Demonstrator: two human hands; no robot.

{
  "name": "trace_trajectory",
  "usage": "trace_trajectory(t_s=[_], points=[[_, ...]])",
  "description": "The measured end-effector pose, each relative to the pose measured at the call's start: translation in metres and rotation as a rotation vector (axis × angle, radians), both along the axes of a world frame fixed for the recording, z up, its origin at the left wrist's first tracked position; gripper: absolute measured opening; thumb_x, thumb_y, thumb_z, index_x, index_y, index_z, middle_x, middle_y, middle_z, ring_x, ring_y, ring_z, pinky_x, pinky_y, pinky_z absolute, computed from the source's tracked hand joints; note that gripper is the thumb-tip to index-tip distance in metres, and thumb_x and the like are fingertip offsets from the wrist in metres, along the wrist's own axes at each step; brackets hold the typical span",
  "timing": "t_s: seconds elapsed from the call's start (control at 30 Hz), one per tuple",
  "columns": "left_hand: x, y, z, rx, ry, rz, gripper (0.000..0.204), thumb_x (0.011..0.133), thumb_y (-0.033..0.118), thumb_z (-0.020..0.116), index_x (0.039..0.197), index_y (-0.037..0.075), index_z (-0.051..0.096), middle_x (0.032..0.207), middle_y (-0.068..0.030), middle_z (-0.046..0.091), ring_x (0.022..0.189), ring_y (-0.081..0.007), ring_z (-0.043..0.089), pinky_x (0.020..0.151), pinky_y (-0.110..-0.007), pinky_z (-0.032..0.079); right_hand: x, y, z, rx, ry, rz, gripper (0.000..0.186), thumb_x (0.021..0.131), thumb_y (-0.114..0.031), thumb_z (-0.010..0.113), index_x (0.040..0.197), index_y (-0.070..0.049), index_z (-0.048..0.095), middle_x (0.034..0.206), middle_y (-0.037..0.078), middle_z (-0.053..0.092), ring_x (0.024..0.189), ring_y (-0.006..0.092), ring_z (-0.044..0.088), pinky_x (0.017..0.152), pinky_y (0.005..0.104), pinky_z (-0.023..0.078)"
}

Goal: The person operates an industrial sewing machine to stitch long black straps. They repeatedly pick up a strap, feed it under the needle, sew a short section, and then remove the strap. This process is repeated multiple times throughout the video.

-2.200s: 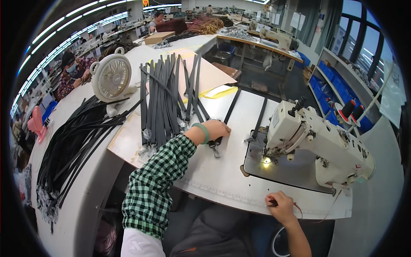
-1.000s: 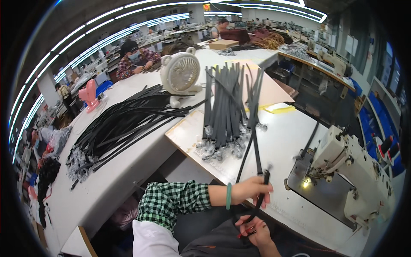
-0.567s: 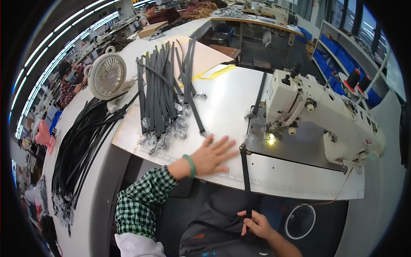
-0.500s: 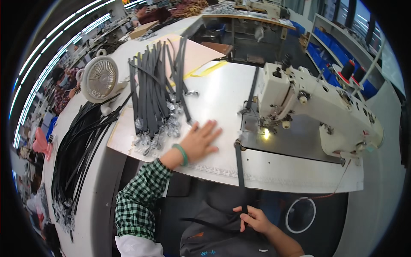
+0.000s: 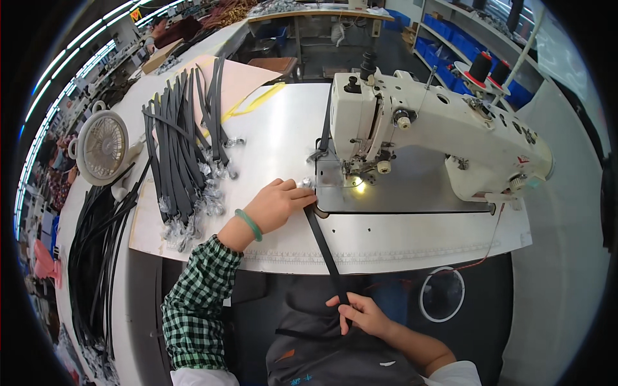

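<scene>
A black strap [image 5: 324, 244] runs from the edge of the sewing machine's metal plate down over the table's front edge. At its upper end, my left hand [image 5: 270, 207] has its fingers closed on the strap, beside a small fitting in clear plastic [image 5: 307, 183]. Below the table edge, my right hand [image 5: 362, 314] pinches the same strap between thumb and fingers, over my dark apron [image 5: 302, 357]. The sewing machine [image 5: 412, 122] stands just right of my left hand, its lamp lit by the needle. Another strap [image 5: 326, 125] lies behind, beside the machine head.
Left of my hand lies a pile of dark straps [image 5: 174, 148] with plastic-wrapped ends. Farther left, a bundle of black straps [image 5: 96, 257] hangs by a small white fan [image 5: 103, 147]. Thread spools [image 5: 479, 67] stand behind the machine. A white ring [image 5: 441, 294] is below the table.
My left hand has gone from beside the strap pile to the strap's upper end and closed on it. My right hand keeps its hold. The whole view has shifted.
</scene>
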State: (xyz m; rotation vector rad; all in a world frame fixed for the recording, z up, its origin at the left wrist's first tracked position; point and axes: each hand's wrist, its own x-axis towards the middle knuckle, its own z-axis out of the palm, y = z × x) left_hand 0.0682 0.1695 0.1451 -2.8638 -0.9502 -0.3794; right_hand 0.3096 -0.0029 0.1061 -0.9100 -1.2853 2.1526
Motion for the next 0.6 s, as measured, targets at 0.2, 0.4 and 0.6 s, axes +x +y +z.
trace_trajectory(t_s=[0.2,0.4,0.6], points=[[-0.012,0.003,-0.013,0.046,0.019,0.132,0.043,0.068,0.001,0.052,0.111,0.003,0.052,0.115,-0.0066,0.051,0.085,-0.0212,0.050,0.080,-0.032,0.044,-0.009,0.010,0.008,-0.012,0.050,-0.007,0.027,0.092,-0.019,0.042,0.111,-0.001,0.048,0.058,0.000,0.052,0.058,0.0049,0.052,0.059,0.0192,0.037],[0.024,-0.022,-0.010,-0.009,-0.150,0.244,0.047,0.069,0.003,0.055,0.115,-0.002,0.046,0.120,-0.0149,0.047,0.099,-0.0274,0.049,0.085,-0.033,0.043,-0.012,0.014,0.006,0.000,0.071,-0.033,0.027,0.091,-0.019,0.045,0.111,-0.001,0.048,0.064,-0.002,0.053,0.060,0.0036,0.050,0.059,0.0186,0.037],[0.051,0.017,-0.028,-0.041,-0.154,0.270,0.047,0.075,0.007,0.054,0.119,-0.005,0.041,0.124,-0.0197,0.042,0.114,-0.0299,0.042,0.092,-0.032,0.040,-0.002,0.031,0.022,0.983,-0.440,-0.423,0.013,0.079,-0.010,0.060,0.088,-0.001,0.058,0.081,0.007,0.058,0.064,0.0100,0.053,0.056,0.0238,0.043]])
